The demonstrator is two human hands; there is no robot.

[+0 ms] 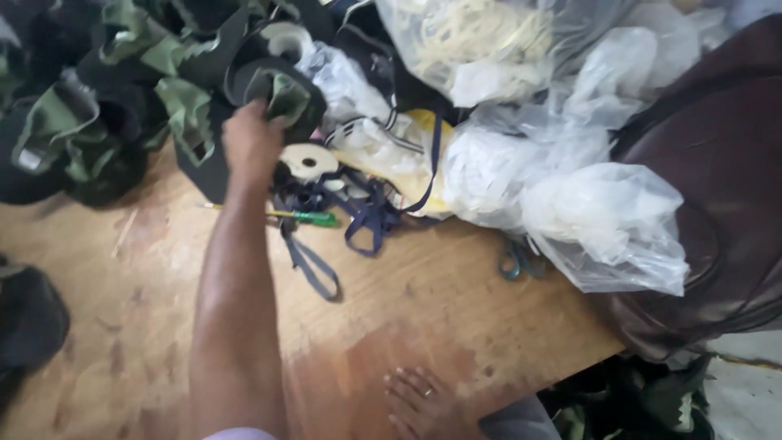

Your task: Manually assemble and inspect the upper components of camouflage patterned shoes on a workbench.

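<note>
Green-and-black fabric pieces (277, 85) lie heaped at the far side of the wooden tabletop (147, 269), and the person's left hand (251, 140) has reached out into the heap, its fingers (269, 114) closed on the edge of one piece, gripping it by the rim, probably so it lifts free of the pile. The right hand (423, 401) rests flat near the tabletop's near edge, fingers spread and holding nothing, as if bracing. Just beside the reaching hand sit a white tape roll (309, 160), tangled navy straps (358, 213) and a green-handled screwdriver (305, 217). Clear plastic bags (603, 212) crowd the right.
</note>
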